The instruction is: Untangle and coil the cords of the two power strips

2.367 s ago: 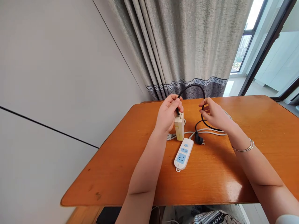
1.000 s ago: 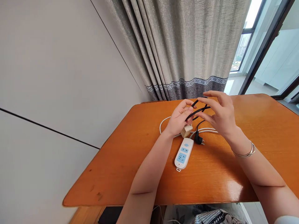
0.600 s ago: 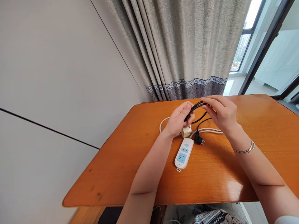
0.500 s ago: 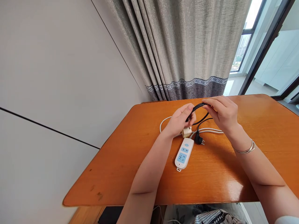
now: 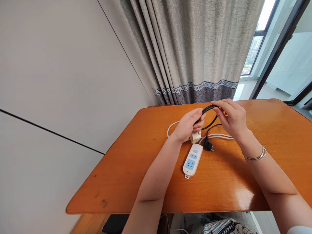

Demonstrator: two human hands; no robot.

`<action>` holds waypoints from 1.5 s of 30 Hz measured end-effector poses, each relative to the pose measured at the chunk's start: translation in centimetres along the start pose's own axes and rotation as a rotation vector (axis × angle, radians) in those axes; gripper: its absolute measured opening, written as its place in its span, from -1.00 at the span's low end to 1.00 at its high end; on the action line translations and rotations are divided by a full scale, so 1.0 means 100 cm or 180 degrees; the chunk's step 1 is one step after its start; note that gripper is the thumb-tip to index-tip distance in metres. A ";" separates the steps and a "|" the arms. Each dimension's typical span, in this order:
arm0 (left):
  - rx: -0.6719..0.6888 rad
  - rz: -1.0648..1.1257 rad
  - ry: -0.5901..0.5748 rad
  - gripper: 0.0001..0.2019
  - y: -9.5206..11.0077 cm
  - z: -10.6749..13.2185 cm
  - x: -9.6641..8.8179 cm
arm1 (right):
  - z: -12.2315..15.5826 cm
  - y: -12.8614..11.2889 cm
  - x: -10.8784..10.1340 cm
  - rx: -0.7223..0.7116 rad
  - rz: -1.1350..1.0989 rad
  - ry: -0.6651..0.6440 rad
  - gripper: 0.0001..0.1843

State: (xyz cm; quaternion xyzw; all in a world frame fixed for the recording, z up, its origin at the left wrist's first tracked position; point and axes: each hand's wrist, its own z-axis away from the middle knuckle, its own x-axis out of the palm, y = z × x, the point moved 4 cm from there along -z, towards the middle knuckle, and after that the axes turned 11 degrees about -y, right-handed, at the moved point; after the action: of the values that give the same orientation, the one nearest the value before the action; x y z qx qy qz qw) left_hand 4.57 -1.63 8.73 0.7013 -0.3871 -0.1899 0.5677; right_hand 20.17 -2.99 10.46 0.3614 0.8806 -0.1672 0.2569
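Note:
A looped black power cord (image 5: 208,108) is held above the table between both hands. My left hand (image 5: 188,125) is wrapped round one side of the loop. My right hand (image 5: 231,117) pinches the top of the loop between thumb and fingers. From the loop the cord runs down to a black plug (image 5: 208,144), which lies on the table with its prongs to the right. Just below my left hand is a white power strip (image 5: 193,161) with blue socket faces. A cream-coloured plug (image 5: 195,137) lies at its far end, partly covered by my left hand.
The white cord (image 5: 220,136) of the strip loops across the wooden table (image 5: 126,182) behind the hands. A pale wall (image 5: 60,81) borders the table on the left, and a grey curtain (image 5: 202,48) hangs at its far edge.
Both hands keep their hold on the black cord. My right hand has shifted very slightly up and left; the power strip and plugs lie as before.

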 end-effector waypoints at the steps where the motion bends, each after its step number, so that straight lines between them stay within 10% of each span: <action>1: 0.0061 0.0058 0.0044 -0.50 0.002 0.000 -0.001 | 0.000 0.002 0.001 0.0068 -0.0003 -0.0036 -0.66; 15: 0.0591 0.0985 0.1417 -0.52 0.028 0.010 -0.019 | 0.015 0.032 0.042 0.1036 0.0125 -0.1088 -0.27; 20: 0.0971 0.0842 0.1751 -0.53 0.036 0.015 -0.028 | 0.020 0.033 0.065 0.0856 -0.0565 -0.1666 -0.49; 30: 0.0993 0.0664 0.1727 -0.52 0.031 0.009 -0.023 | 0.014 0.034 0.050 0.1039 -0.0607 -0.0993 -0.44; 45: 0.0902 0.0192 0.1610 -0.43 0.024 0.010 -0.018 | 0.004 -0.038 0.024 0.0577 0.1005 -0.2517 -0.48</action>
State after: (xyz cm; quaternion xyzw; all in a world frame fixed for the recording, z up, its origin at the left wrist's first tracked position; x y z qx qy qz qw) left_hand 1.92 -1.06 10.42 0.7868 -0.2767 0.0639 0.5480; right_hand 16.04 -4.47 9.19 0.4209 0.6302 -0.3280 0.5641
